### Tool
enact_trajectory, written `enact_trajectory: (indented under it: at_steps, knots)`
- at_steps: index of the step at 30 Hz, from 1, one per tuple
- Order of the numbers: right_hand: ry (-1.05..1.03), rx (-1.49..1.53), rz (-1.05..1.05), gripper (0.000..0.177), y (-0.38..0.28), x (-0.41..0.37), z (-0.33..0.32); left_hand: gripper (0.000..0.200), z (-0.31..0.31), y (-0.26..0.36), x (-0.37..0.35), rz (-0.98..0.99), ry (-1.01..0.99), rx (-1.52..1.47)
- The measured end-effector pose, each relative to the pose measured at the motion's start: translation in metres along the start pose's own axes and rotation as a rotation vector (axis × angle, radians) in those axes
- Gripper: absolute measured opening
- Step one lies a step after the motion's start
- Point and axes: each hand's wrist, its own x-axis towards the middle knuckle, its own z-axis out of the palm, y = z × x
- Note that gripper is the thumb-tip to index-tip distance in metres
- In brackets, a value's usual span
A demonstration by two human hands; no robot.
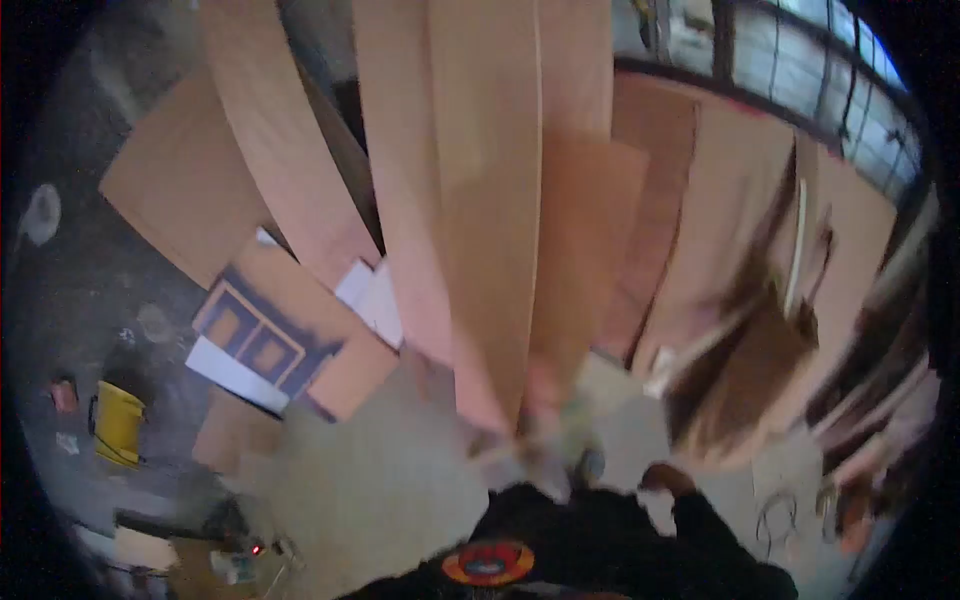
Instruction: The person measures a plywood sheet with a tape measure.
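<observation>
My right hand (667, 480) is low in the view, just right of my dark-clothed body, with the arm bent. It is blurred, so its fingers and anything in them cannot be made out. Ahead of my body, long brown wooden boards (485, 200) stand or lean; their lower ends come down near my feet. A separate reddish-brown panel (590, 230) is beside them on the right. Nearest to my right hand is a brown sheet (750, 380), smeared by motion. My left hand does not show.
More large panels (720, 230) lean along a dark metal grid (790, 60) at right. Left of the boards lies a cut-out panel with dark markings (255, 335). A yellow container (119, 424) sits on the floor at far left. A looped cable (776, 522) lies at lower right.
</observation>
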Motion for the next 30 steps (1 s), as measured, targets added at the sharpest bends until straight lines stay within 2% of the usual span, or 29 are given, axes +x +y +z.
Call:
enact_trajectory:
  at_steps: [3,5,6,7,8,9,10,11,12,13,14,15,16,17,18,20,22,23,25,28,30]
  knots:
    - [0.319,0.529,-0.227,0.031,-0.011,0.006,-0.078,0.031,0.007,0.031,0.004,-0.088,0.020,-0.181]
    - [0.198,0.329,0.070,0.030,-0.062,0.007,-0.146,0.031,-0.022,0.037,0.008,-0.163,0.089,-0.376]
    - [0.212,0.312,0.061,0.030,-0.054,0.024,-0.153,0.030,-0.040,0.039,0.011,-0.200,0.143,-0.522]
    - [0.147,0.076,-0.055,0.026,-0.048,0.043,-0.157,0.030,-0.056,0.043,0.014,-0.219,0.200,-0.697]
    - [0.079,-0.164,-0.162,0.023,-0.036,0.061,-0.156,0.030,-0.075,0.051,0.018,-0.185,0.274,-0.867]
    - [0.086,-0.184,-0.159,0.023,-0.029,0.073,-0.158,0.030,-0.089,0.062,0.020,-0.082,0.333,-0.926]
    - [0.061,0.139,-0.176,0.023,-0.025,0.082,-0.156,0.025,-0.107,0.077,0.016,0.108,0.368,-0.893]
    - [0.053,0.293,-0.183,0.024,-0.029,0.085,-0.159,0.021,-0.119,0.098,0.007,0.297,0.404,-0.855]
    - [0.044,0.446,-0.189,0.024,-0.038,0.087,-0.165,0.022,-0.130,0.108,0.017,0.306,0.406,-1.064]
    - [0.112,0.194,-0.298,0.024,-0.052,0.084,-0.166,0.023,-0.142,0.117,0.027,0.312,0.402,-1.276]
    - [0.171,-0.059,-0.402,0.024,-0.064,0.082,-0.169,0.023,-0.149,0.121,0.032,0.324,0.393,-1.288]
    - [0.168,-0.077,-0.397,0.024,-0.060,0.088,-0.161,0.023,-0.154,0.116,0.044,0.477,0.543,-0.942]
    - [0.019,0.369,-0.362,0.025,-0.047,0.095,-0.142,0.023,-0.160,0.111,0.054,0.614,0.678,-0.586]
    - [-0.132,0.814,-0.306,0.027,-0.036,0.096,-0.130,0.023,-0.160,0.106,0.051,0.625,0.672,-0.604]
    - [-0.135,0.798,-0.294,0.027,-0.030,0.092,-0.129,0.023,-0.161,0.095,0.045,0.529,0.753,-0.395]
    - [-0.198,0.763,0.096,0.034,-0.028,0.082,-0.124,0.019,-0.159,0.067,0.039,0.338,0.814,-0.095]
    - [-0.254,0.736,0.480,0.041,-0.048,0.074,-0.107,0.014,-0.148,0.008,0.046,0.214,0.702,-0.144]
    - [-0.274,0.704,0.590,0.041,-0.064,0.075,-0.103,0.015,-0.146,-0.020,0.044,0.152,0.638,-0.238]
    - [-0.312,0.593,0.581,0.040,-0.097,0.084,-0.093,0.021,-0.138,-0.080,0.028,0.020,0.549,-0.534]
    - [-0.363,0.370,0.401,0.039,-0.145,0.127,-0.081,0.035,-0.132,-0.154,-0.010,-0.106,0.552,-1.138]
    - [-0.387,0.165,0.231,0.038,-0.171,0.169,-0.075,0.046,-0.129,-0.202,-0.026,-0.025,0.660,-1.523]
